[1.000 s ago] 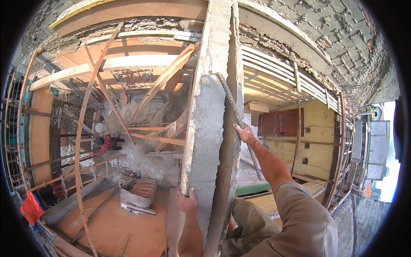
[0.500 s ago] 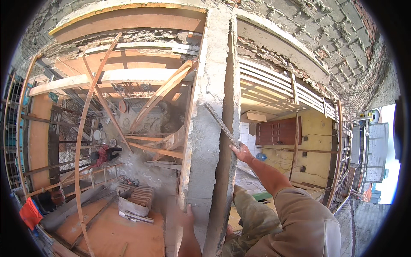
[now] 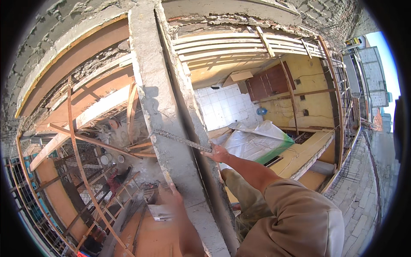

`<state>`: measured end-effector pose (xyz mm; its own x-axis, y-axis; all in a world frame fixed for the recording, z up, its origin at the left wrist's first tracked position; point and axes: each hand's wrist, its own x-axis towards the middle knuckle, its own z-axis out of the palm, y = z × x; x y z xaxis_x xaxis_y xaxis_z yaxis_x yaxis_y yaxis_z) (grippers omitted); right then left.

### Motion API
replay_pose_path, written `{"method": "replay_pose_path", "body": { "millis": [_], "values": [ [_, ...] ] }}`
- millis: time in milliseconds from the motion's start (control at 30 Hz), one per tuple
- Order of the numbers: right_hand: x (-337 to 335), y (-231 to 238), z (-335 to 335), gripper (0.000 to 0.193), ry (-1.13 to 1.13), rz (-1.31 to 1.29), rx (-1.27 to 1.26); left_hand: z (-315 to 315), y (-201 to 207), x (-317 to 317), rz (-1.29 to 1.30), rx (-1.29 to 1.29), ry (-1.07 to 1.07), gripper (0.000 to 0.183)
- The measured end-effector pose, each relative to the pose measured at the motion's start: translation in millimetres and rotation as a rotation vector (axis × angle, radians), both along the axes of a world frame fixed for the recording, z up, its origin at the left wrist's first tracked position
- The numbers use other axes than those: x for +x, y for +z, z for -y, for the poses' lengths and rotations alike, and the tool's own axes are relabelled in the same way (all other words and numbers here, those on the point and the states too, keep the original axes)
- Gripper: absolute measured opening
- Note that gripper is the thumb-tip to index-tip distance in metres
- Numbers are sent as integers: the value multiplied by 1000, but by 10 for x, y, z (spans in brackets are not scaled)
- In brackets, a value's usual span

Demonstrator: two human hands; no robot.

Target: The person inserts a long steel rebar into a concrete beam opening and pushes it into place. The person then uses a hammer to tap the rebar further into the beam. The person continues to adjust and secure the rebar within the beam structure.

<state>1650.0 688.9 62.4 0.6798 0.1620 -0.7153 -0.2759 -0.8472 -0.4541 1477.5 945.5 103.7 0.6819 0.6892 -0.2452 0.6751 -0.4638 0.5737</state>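
Observation:
My right hand is closed round the end of a ribbed grey rod, which looks like a piece of rebar. The rod slants across the top of a concrete wall, over a long dark gap with ragged edges. Its far end lies near the wall's left edge. My left hand rests at that left edge, nearer to me, with the thumb on the concrete and the fingers stretched apart. Those fingers are partly blurred.
Far below on the left, a person in red is among timber braces and buckets. On the right lie a tiled floor, a plastic sheet and a reddish-brown door. Slats span the far side.
The view has swung to the right, showing more of the tiled floor and plastic sheet. The rod lies flatter across the gap. My left hand is farther up the wall's edge.

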Motion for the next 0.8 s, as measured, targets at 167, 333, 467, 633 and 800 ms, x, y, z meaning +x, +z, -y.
{"method": "replay_pose_path", "body": {
  "millis": [167,333,467,633,800],
  "values": [
    [59,182,41,97,63,-33,-50,205,-270,969,-192,-83,133,79],
    [-140,-301,154,99,157,-18,-27,241,-537,873,-295,189,152,81],
    [130,240,71,92,44,-65,-52,257,-337,1004,-363,175,159,78],
    [463,616,222,82,81,-112,-60,249,-368,959,-254,132,185,72],
    [921,1117,548,69,37,61,-7,239,-355,957,-157,144,202,66]
  ]
}}
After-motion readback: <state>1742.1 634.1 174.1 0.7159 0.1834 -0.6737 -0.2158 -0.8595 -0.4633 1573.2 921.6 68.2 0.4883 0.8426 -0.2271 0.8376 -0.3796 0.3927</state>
